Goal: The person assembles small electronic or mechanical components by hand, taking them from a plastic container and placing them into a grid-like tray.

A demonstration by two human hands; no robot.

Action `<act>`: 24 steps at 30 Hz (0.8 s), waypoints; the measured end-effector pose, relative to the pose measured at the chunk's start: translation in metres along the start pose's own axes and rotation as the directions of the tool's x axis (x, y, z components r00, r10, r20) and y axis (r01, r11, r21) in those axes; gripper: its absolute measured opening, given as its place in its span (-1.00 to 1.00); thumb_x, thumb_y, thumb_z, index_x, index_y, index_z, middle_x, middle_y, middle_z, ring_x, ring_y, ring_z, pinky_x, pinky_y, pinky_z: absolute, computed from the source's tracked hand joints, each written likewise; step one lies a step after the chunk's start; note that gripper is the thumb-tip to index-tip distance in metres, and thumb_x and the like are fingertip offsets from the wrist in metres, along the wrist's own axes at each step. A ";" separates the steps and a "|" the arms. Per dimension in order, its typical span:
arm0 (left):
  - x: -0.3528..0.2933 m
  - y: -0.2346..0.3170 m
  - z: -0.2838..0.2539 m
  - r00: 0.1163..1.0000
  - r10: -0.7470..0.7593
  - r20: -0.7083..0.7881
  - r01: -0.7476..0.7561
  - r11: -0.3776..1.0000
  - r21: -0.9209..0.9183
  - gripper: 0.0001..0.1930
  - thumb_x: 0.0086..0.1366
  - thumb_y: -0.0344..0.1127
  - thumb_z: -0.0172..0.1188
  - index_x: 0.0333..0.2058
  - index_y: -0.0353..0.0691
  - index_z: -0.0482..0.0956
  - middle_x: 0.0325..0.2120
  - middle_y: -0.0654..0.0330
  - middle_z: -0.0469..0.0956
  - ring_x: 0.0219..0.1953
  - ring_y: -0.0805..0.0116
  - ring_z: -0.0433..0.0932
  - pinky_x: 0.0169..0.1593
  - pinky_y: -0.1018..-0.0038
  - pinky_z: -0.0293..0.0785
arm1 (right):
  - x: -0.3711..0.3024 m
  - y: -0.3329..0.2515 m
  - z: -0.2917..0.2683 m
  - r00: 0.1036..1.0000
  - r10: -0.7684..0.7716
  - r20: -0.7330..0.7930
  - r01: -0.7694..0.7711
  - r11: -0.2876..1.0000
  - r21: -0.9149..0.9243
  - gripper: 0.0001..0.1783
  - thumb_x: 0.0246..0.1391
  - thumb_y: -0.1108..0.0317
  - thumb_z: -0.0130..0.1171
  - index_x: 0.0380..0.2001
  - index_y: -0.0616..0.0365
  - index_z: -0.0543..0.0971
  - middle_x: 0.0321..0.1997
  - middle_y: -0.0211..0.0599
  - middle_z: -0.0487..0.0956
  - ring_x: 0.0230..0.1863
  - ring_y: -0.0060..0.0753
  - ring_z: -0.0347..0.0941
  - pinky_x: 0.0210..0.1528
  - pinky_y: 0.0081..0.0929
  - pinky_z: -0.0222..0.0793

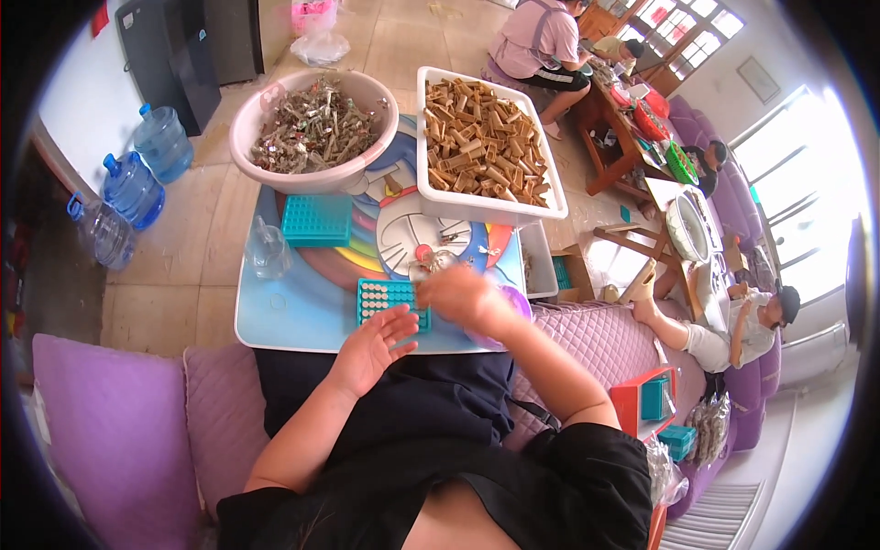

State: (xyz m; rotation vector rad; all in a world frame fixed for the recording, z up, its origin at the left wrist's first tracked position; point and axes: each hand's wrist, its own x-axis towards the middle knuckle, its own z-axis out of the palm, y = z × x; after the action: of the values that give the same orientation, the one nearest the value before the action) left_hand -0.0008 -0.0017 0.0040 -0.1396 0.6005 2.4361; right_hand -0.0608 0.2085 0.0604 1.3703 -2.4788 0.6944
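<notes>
A teal rack (396,295) with rows of holes lies near the front of the table; small round whitish pieces fill several holes on its left side. My left hand (374,349) is at the rack's front edge, palm turned up and fingers apart, with nothing in it. Over the rack's right end, my right hand (463,298) is smeared by motion, so its fingers and anything in them cannot be made out. Just beyond the right hand is a small heap of shiny silvery pieces (440,263). Part of a purple round item (515,301) shows beside the right wrist.
A pink basin (240,151) of mixed scrap-like pieces and a white tub (486,209) of brown pieces stand at the table's far side. Another teal rack (316,220) and a clear jug (267,249) sit left. Water bottles (135,191) stand on the floor. Other people sit at right.
</notes>
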 end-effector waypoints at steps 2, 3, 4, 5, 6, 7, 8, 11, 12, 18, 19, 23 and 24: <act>0.004 -0.004 -0.004 1.000 0.010 0.028 -0.010 1.000 0.004 -0.61 0.34 -0.15 -0.02 0.04 -0.26 0.35 -0.13 0.20 0.48 -0.11 0.39 0.50 -0.03 0.41 0.44 | 0.001 -0.038 0.009 0.997 -0.006 0.073 -0.006 0.986 0.165 -0.77 -0.20 0.46 0.09 -0.36 0.17 0.53 -0.23 -0.29 0.52 -0.08 -0.22 0.43 0.01 -0.34 0.33; 0.008 -0.010 -0.016 0.998 0.058 0.021 -0.059 0.995 0.075 -0.63 0.35 -0.16 -0.04 0.05 -0.23 0.35 -0.13 0.21 0.48 -0.10 0.39 0.49 -0.01 0.37 0.43 | 0.002 -0.039 0.011 0.998 -0.013 0.056 0.003 0.983 0.184 -0.78 -0.18 0.46 0.10 -0.35 0.17 0.53 -0.23 -0.28 0.53 -0.11 -0.20 0.45 -0.02 -0.34 0.35; 0.009 -0.013 -0.022 0.994 0.105 0.018 -0.106 0.984 0.146 -0.64 0.36 -0.17 -0.06 0.05 -0.21 0.34 -0.13 0.22 0.48 -0.08 0.39 0.48 0.00 0.34 0.42 | 0.001 -0.040 0.014 0.999 -0.018 0.038 0.010 0.979 0.202 -0.78 -0.16 0.47 0.11 -0.34 0.18 0.54 -0.24 -0.26 0.54 -0.14 -0.18 0.47 -0.06 -0.33 0.38; 0.009 -0.014 -0.028 0.994 0.107 0.017 -0.108 0.983 0.148 -0.64 0.36 -0.17 -0.06 0.05 -0.21 0.34 -0.13 0.22 0.48 -0.08 0.39 0.48 0.00 0.34 0.42 | 0.001 -0.036 0.010 0.992 0.106 0.064 -0.120 0.947 0.297 -0.78 -0.13 0.51 0.15 -0.31 0.18 0.56 -0.24 -0.23 0.55 -0.17 -0.21 0.49 -0.09 -0.37 0.41; 0.008 -0.014 -0.033 0.994 0.096 -0.045 -0.089 0.985 0.146 -0.66 0.37 -0.18 -0.09 0.05 -0.17 0.35 -0.15 0.25 0.48 -0.10 0.41 0.47 -0.02 0.36 0.41 | 0.002 -0.026 0.002 0.970 0.221 0.102 -0.243 0.890 0.387 -0.77 -0.11 0.54 0.19 -0.28 0.18 0.58 -0.25 -0.20 0.57 -0.21 -0.23 0.52 -0.13 -0.41 0.44; 0.006 -0.014 -0.034 0.991 0.085 -0.107 -0.070 0.988 0.140 -0.68 0.38 -0.19 -0.11 0.05 -0.13 0.36 -0.16 0.27 0.48 -0.12 0.44 0.47 -0.04 0.37 0.40 | 0.003 -0.010 -0.003 0.942 0.329 0.068 -0.330 0.871 0.363 -0.80 -0.04 0.46 0.19 -0.27 0.19 0.59 -0.27 -0.19 0.59 -0.25 -0.31 0.54 -0.20 -0.45 0.46; 0.004 -0.013 -0.030 0.991 0.086 -0.103 -0.071 0.988 0.140 -0.68 0.38 -0.19 -0.11 0.05 -0.13 0.36 -0.16 0.27 0.48 -0.12 0.44 0.47 -0.04 0.37 0.40 | 0.005 0.010 -0.011 0.874 0.476 0.091 -0.478 0.812 0.334 -0.80 -0.03 0.42 0.17 -0.27 0.17 0.60 -0.28 -0.16 0.60 -0.25 -0.27 0.55 -0.18 -0.42 0.45; 0.000 -0.008 -0.017 0.996 0.062 -0.071 -0.049 0.984 0.172 -0.70 0.38 -0.21 -0.13 0.03 -0.07 0.38 -0.20 0.31 0.48 -0.21 0.48 0.46 -0.12 0.45 0.40 | -0.015 0.101 -0.005 0.799 0.600 0.032 -0.595 0.798 -0.095 -0.80 -0.07 0.35 0.14 -0.36 0.20 0.60 -0.29 -0.11 0.60 -0.25 -0.08 0.53 -0.14 -0.27 0.44; 0.003 -0.010 -0.016 0.993 0.080 -0.085 -0.060 0.973 0.224 -0.71 0.38 -0.23 -0.14 0.02 -0.07 0.39 -0.23 0.32 0.47 -0.25 0.48 0.45 -0.15 0.46 0.38 | -0.026 0.127 0.005 0.801 0.598 0.006 -0.584 0.784 -0.211 -0.78 -0.08 0.32 0.15 -0.34 0.18 0.60 -0.32 -0.12 0.60 -0.28 -0.07 0.53 -0.17 -0.27 0.45; 0.000 -0.011 -0.008 0.984 0.070 -0.162 -0.052 0.992 0.113 -0.75 0.34 -0.31 -0.17 -0.08 -0.11 0.42 -0.34 0.29 0.45 -0.40 0.48 0.38 -0.24 0.50 0.33 | -0.044 0.166 0.020 0.644 0.757 0.114 -0.701 0.643 -0.308 -0.78 -0.05 0.26 0.12 -0.37 0.15 0.59 -0.39 -0.11 0.58 -0.32 -0.04 0.52 -0.23 -0.23 0.43; 0.001 -0.010 -0.009 0.980 0.065 -0.188 -0.055 0.997 0.054 -0.76 0.32 -0.30 -0.17 -0.12 -0.13 0.43 -0.38 0.27 0.45 -0.46 0.48 0.35 -0.29 0.51 0.31 | -0.044 0.159 0.014 0.621 0.783 0.027 -0.768 0.615 -0.178 -0.77 -0.04 0.24 0.11 -0.40 0.18 0.58 -0.37 -0.09 0.57 -0.30 -0.02 0.51 -0.22 -0.20 0.42; 0.000 -0.007 -0.032 0.969 0.018 -0.245 -0.029 0.999 -0.044 -0.78 0.23 -0.16 -0.10 -0.29 -0.14 0.41 -0.52 0.30 0.37 -0.61 0.51 0.23 -0.46 0.54 0.18 | -0.026 0.090 -0.019 0.685 0.712 -0.157 -0.727 0.681 -0.084 -0.82 -0.01 0.30 0.12 -0.40 0.17 0.58 -0.41 -0.07 0.56 -0.37 -0.03 0.51 -0.27 -0.26 0.42; 0.002 -0.005 -0.029 0.969 0.011 -0.248 -0.023 0.999 -0.045 -0.78 0.23 -0.16 -0.10 -0.29 -0.14 0.41 -0.52 0.30 0.37 -0.61 0.51 0.23 -0.46 0.54 0.18 | -0.022 0.067 -0.026 0.722 0.653 -0.228 -0.671 0.742 0.000 -0.85 0.00 0.35 0.12 -0.39 0.18 0.58 -0.43 -0.09 0.56 -0.40 -0.05 0.51 -0.31 -0.30 0.42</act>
State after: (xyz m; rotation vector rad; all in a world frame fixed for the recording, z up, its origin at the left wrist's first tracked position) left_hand -0.0008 -0.0102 -0.0247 -0.4661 0.6537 2.4695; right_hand -0.1063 0.2686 0.0541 0.2949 -2.7533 0.7987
